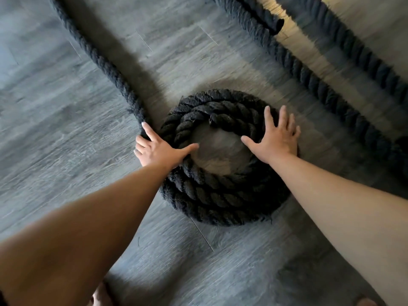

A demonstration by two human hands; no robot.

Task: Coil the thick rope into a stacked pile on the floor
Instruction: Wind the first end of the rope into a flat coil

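Head view: coil (220,199) holds few stacked turns; left grip (159,151) and right grip (277,140), both spread, press it; much rope (99,62) lies uncoiled.

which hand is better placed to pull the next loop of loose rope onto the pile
Left, probably. The left hand rests where the loose rope meets the coil; the right hand lies flat on the coil's opposite side, away from it.

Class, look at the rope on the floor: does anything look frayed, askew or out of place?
Mostly tidy: the coil lies in neat stacked rings under the left hand and right hand. One blemish: loose fibres fray from the rope just beyond the left hand.
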